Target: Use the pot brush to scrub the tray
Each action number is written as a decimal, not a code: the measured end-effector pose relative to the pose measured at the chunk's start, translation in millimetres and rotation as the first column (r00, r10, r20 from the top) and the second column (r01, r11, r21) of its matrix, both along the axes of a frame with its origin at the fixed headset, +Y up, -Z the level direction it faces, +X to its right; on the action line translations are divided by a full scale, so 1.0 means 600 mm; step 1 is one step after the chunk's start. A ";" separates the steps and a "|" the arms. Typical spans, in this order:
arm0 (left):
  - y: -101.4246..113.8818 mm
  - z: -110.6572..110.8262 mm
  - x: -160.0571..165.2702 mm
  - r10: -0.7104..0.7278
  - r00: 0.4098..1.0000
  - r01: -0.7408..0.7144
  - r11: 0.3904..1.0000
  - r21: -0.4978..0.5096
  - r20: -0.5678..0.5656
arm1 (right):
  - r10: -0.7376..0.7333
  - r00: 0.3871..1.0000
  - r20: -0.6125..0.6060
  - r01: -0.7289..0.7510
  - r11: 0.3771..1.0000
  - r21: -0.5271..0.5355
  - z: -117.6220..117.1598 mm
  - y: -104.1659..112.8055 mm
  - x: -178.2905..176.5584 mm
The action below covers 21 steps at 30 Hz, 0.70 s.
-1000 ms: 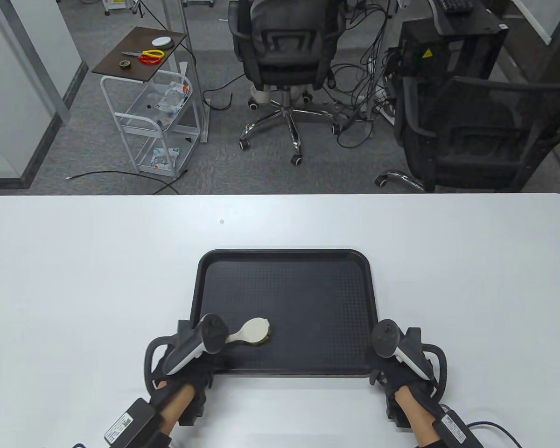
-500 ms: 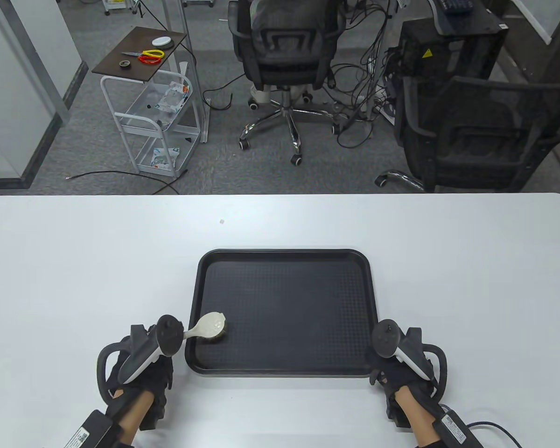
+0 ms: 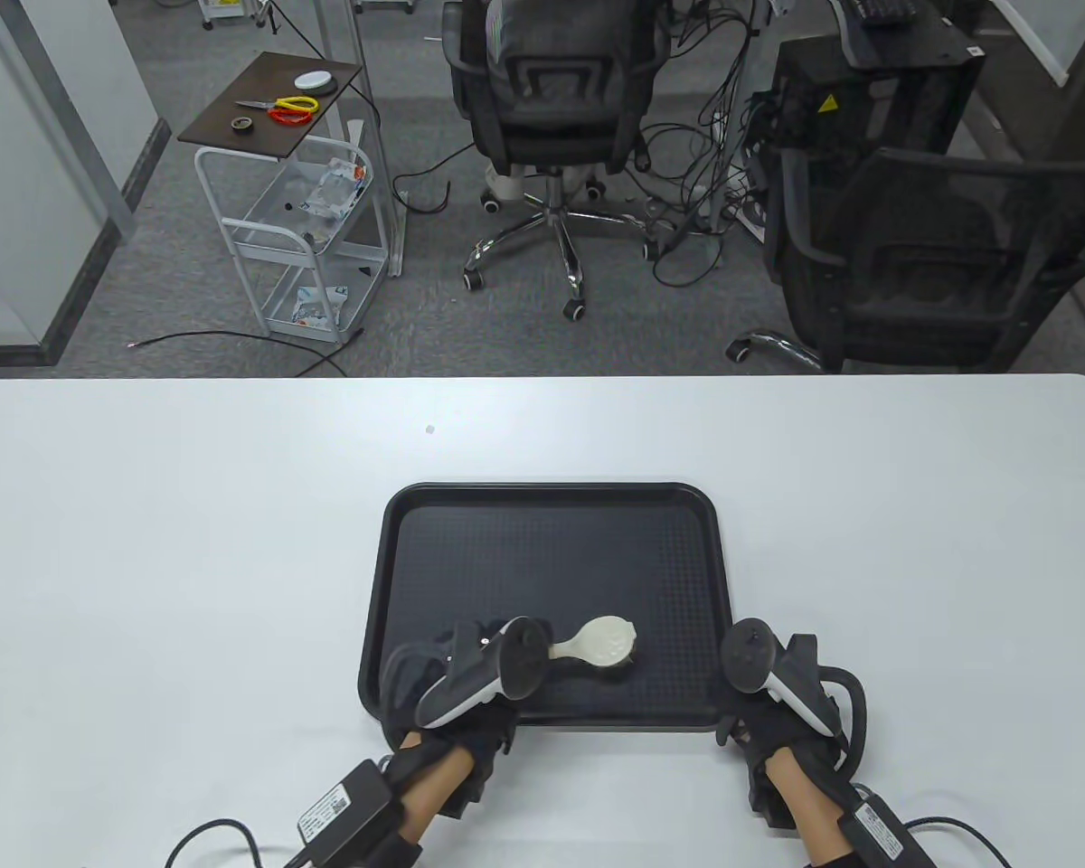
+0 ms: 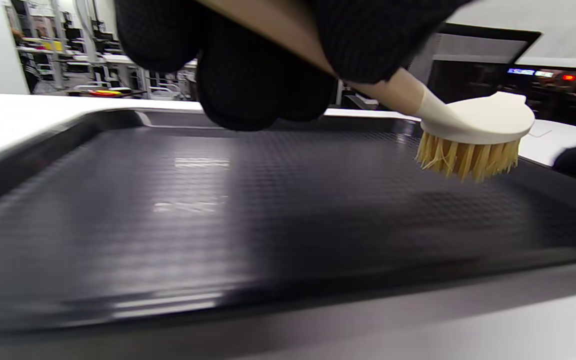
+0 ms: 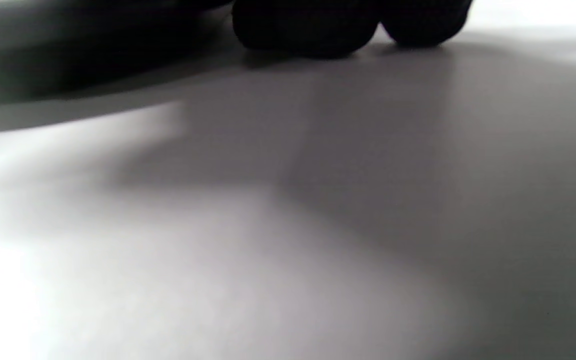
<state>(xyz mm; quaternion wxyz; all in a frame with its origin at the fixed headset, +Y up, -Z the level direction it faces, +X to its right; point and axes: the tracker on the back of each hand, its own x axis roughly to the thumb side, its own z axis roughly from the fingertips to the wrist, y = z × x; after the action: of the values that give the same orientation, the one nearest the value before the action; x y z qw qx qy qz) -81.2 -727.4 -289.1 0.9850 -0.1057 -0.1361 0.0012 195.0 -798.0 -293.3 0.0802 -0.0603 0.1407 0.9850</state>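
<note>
A black tray (image 3: 551, 561) lies in the middle of the white table. My left hand (image 3: 470, 678) is over the tray's near edge and grips the handle of the pot brush (image 3: 604, 640). The brush's white head sits at the tray's near right part. In the left wrist view my fingers (image 4: 263, 75) wrap the handle, and the brush (image 4: 475, 122) has its tan bristles down on the tray floor (image 4: 218, 200). My right hand (image 3: 778, 696) rests on the table at the tray's near right corner. Its fingertips (image 5: 318, 25) touch the table beside the rim.
The white table (image 3: 145, 542) reaches well out on both sides of the tray. Its far edge runs across the middle of the table view. Office chairs (image 3: 551, 108) and a small cart (image 3: 298, 226) stand on the floor beyond it.
My left hand swept the brush left to the tray's near left corner, then right across the near part of the tray. The right hand and the tray have not moved.
</note>
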 end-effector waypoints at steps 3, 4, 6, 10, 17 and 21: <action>-0.012 0.000 0.043 0.011 0.999 -0.011 1.000 -0.020 0.038 | -0.008 1.000 0.000 0.008 1.000 0.000 0.001 0.000 0.001; -0.016 -0.001 0.055 0.016 0.999 -0.015 0.999 -0.030 0.045 | -0.007 1.000 -0.001 0.007 1.000 -0.001 0.001 0.000 0.001; -0.022 -0.001 0.070 0.025 0.998 -0.023 0.999 -0.039 0.061 | -0.007 1.000 -0.001 0.007 1.000 -0.004 0.000 0.000 0.001; -0.031 0.000 0.088 0.026 0.997 -0.022 0.998 -0.053 0.078 | -0.011 1.000 -0.001 0.011 1.000 -0.003 0.000 0.000 0.002; -0.036 -0.001 0.074 0.016 0.998 -0.012 0.996 -0.085 0.057 | -0.009 1.000 -0.001 0.009 1.000 -0.008 0.000 0.000 0.003; -0.039 0.007 0.049 -0.006 0.999 0.009 0.997 -0.082 0.043 | -0.007 1.000 -0.002 0.007 1.000 -0.003 0.000 0.000 0.002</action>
<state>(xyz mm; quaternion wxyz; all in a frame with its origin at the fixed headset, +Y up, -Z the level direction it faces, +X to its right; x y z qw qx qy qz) -52.0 -750.8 -285.1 0.9767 -0.1468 -0.1565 0.0009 196.5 -798.2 -293.2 0.0833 -0.0591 0.1424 0.9845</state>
